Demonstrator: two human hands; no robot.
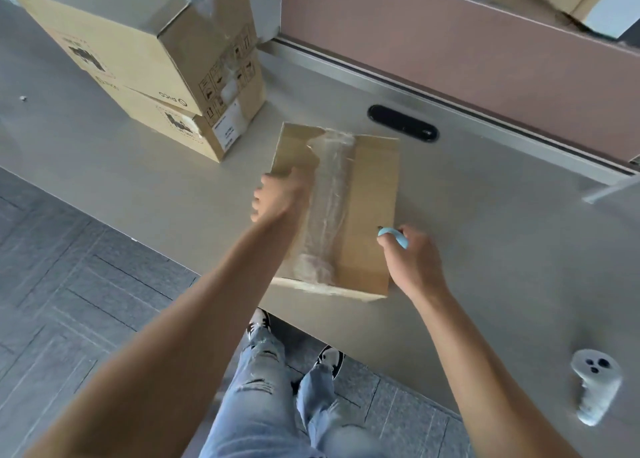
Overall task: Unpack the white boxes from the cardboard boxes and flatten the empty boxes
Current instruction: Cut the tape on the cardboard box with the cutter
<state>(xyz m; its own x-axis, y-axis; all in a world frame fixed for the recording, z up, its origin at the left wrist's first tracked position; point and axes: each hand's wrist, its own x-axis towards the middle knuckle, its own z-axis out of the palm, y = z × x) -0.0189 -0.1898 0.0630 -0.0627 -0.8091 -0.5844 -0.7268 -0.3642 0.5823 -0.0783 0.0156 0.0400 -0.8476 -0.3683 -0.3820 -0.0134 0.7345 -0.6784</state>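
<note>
Desk [485, 236] — taped cardboard box [367, 215], lengthwise away — flat.

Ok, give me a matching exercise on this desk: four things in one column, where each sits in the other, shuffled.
Things:
1. taped cardboard box
2. light blue cutter
3. white controller
4. two stacked cardboard boxes

Places:
A. far left of the desk
B. in the right hand
C. near right of the desk
D. under the left hand

Pairs: 1-D, 2-B, 3-C, 4-A
</note>
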